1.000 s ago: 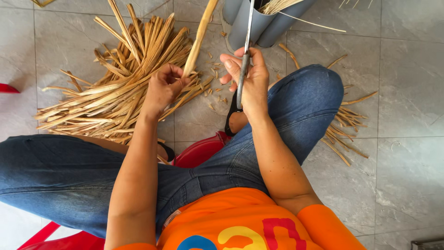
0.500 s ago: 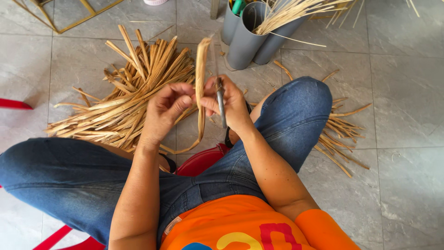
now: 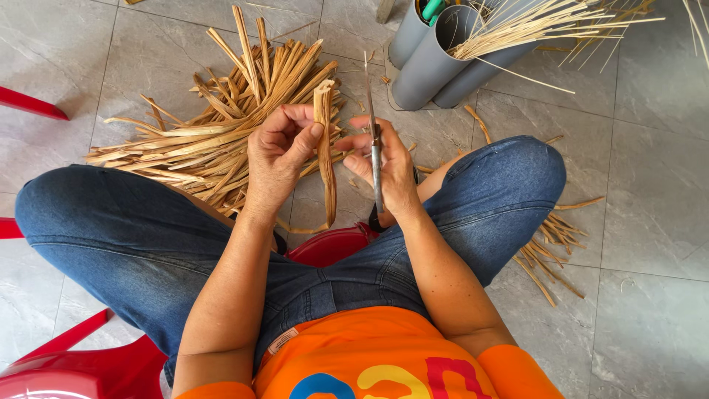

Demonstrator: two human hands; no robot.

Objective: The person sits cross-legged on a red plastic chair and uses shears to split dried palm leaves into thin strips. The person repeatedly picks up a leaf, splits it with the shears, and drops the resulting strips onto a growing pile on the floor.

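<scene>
My left hand (image 3: 279, 151) pinches a flat tan dried leaf strip (image 3: 326, 159) near its upper end; the strip hangs down and curls at the bottom toward the red stool. My right hand (image 3: 385, 166) grips a knife (image 3: 373, 125) with a thin metal blade that points up, and its thumb and fingers also touch the strip beside the left hand. Both hands are raised in front of my knees, above a big heap of the same dried strips (image 3: 214, 140) on the floor.
I sit on a low red plastic stool (image 3: 332, 247) on grey floor tiles. Grey plastic tubes (image 3: 432, 63) at the top hold thin pale sticks (image 3: 532, 26). More strips (image 3: 550, 247) lie by my right knee. Another red stool part (image 3: 29, 103) is at the left.
My left hand lifted one strip from the heap and brought it up to the right hand, which lowered the knife beside it. The view tilted down slightly.
</scene>
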